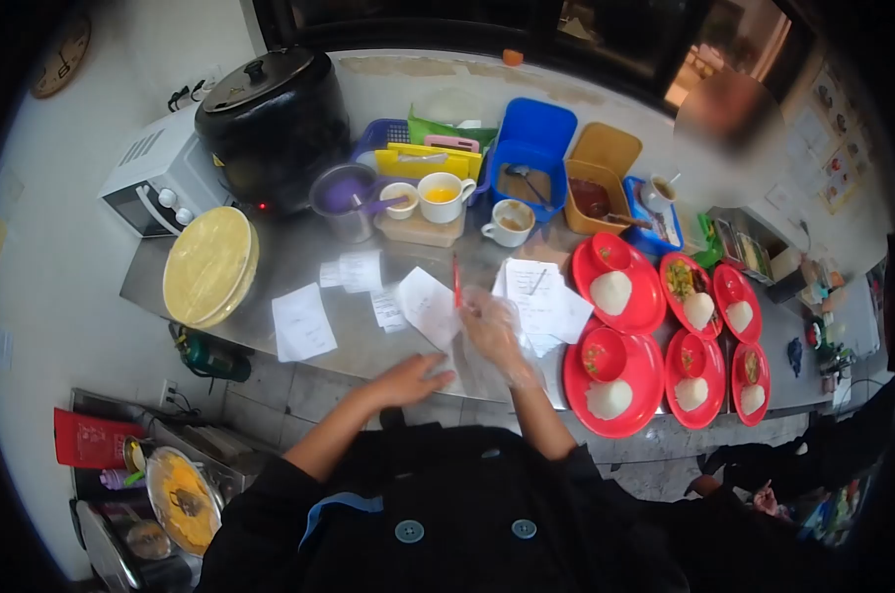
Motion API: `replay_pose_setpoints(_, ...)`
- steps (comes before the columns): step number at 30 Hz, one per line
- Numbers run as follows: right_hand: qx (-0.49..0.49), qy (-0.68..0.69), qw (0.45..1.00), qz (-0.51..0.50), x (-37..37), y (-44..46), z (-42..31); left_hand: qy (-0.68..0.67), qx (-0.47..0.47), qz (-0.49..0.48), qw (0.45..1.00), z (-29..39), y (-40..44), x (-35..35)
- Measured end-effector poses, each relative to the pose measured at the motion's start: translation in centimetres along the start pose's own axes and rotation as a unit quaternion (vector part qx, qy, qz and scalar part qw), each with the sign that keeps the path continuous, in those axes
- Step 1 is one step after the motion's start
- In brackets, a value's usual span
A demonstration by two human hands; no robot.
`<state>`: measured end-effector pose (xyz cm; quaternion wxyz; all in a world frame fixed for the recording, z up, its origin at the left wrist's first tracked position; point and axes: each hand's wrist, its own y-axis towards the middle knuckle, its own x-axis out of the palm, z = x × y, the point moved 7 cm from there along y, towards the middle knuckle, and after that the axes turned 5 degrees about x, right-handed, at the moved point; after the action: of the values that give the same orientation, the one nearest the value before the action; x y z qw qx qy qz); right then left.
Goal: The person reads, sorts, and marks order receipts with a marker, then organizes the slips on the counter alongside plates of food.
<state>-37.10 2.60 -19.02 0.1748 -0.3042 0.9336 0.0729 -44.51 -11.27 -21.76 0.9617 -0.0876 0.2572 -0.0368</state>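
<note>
My right hand [495, 336], in what looks like a clear plastic glove, grips a red pen [456, 275] that points up over the steel counter. Just left of it lies a slip of white paper [427, 306]. My left hand [414, 380] is bare and holds nothing, its fingers apart at the counter's front edge, below that slip. To the right of my right hand sits a stack of handwritten notes [534, 296]. Further left are small printed receipts [360, 271] and another written sheet [303, 323].
Several red plates [625, 395] with rice and small bowls fill the right side. Cups [446, 197], a blue bin [531, 148] and a brown bin [596, 183] line the back. A black soup warmer [275, 138], microwave [156, 173] and yellow covered plates [208, 265] stand left. Another person is at the right.
</note>
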Motion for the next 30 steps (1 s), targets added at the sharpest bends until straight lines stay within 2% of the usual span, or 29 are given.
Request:
replay_pose_setpoints(1,-0.097,-0.176,0.975,0.096,1.4,1.4,1.3,0.001,0.001,-0.005,1.000,-1.1,-0.1,-1.3)
replay_pose_setpoints(2,-0.189,-0.345,0.900,0.187,2.8,2.0,1.7,0.008,-0.012,-0.010,1.000,-2.0,0.0,-2.6)
replay_pose_setpoints(3,-0.185,-0.346,0.900,0.191,3.5,2.9,2.6,0.015,-0.024,-0.017,0.999,-3.0,0.2,-3.5)
replay_pose_setpoints(4,-0.231,-0.310,0.900,0.202,3.7,3.2,3.0,-0.040,-0.006,-0.011,0.999,-3.9,0.8,-3.6)
replay_pose_setpoints(5,-0.275,-0.273,0.897,0.212,3.9,3.2,3.5,-0.039,-0.006,-0.018,0.999,-5.0,1.3,-3.3)
replay_pose_setpoints(7,-0.231,-0.262,0.914,0.207,4.2,3.2,5.6,0.043,0.099,0.063,0.992,-4.9,2.5,-4.0)
replay_pose_setpoints(8,-0.160,-0.298,0.928,0.158,4.6,3.3,6.3,0.031,0.136,0.104,0.985,-4.0,2.5,-4.3)
replay_pose_setpoints(9,-0.089,-0.331,0.934,0.105,5.1,3.3,6.9,0.028,0.134,0.100,0.986,-3.6,2.5,-4.5)
replay_pose_setpoints(10,0.000,-0.345,0.932,0.111,4.2,2.5,3.5,0.013,0.128,0.077,0.989,-3.2,2.5,-4.5)
replay_pose_setpoints(11,0.006,-0.350,0.930,0.109,3.8,2.0,2.4,-0.003,0.124,0.055,0.991,-2.9,2.7,-4.1)
replay_pose_setpoints(12,0.081,-0.304,0.941,0.126,2.7,1.5,2.7,-0.071,0.109,0.065,0.989,-3.3,2.8,-3.9)
replay_pose_setpoints(13,0.154,-0.256,0.944,0.142,1.7,0.9,3.2,-0.079,0.107,0.064,0.989,-3.6,3.3,-3.5)
replay_pose_setpoints(16,0.160,-0.223,0.944,0.183,0.6,-0.8,1.8,0.025,0.114,0.070,0.991,-4.6,4.9,-2.6)
replay_pose_setpoints(17,0.162,-0.225,0.944,0.176,0.8,-1.2,1.6,0.021,0.108,0.072,0.991,-4.0,5.0,-2.9)
replay_pose_setpoints(19,0.158,-0.199,0.956,0.149,1.2,-1.7,1.3,0.114,0.042,0.027,0.992,-1.7,4.4,-3.9)
replay_pose_setpoints(21,0.159,-0.221,0.956,0.109,2.1,-2.0,1.8,0.107,0.019,0.013,0.994,-1.2,3.3,-5.3)
replay_pose_setpoints(23,0.194,-0.266,0.941,0.075,2.9,-2.1,2.6,0.097,0.026,0.156,0.983,-2.4,2.2,-8.7)
replay_pose_setpoints(25,0.180,-0.257,0.948,0.050,3.2,-2.2,2.7,0.123,-0.045,0.268,0.954,-6.4,0.9,-11.6)
replay_pose_setpoints(26,0.202,-0.265,0.941,0.054,3.1,-2.2,2.9,0.122,-0.052,0.269,0.954,-7.6,0.7,-11.8)
replay_pose_setpoints(28,0.221,-0.276,0.934,0.052,2.9,-2.1,2.3,0.020,-0.129,0.319,0.939,-10.6,0.1,-12.1)
replay_pose_setpoints(29,0.194,-0.251,0.946,0.060,2.7,-2.1,0.9,0.018,-0.133,0.321,0.938,-10.8,0.5,-11.6)
replay_pose_setpoints(30,0.167,-0.226,0.957,0.068,2.7,-1.9,0.0,-0.054,-0.135,0.346,0.927,-11.1,0.9,-11.0)
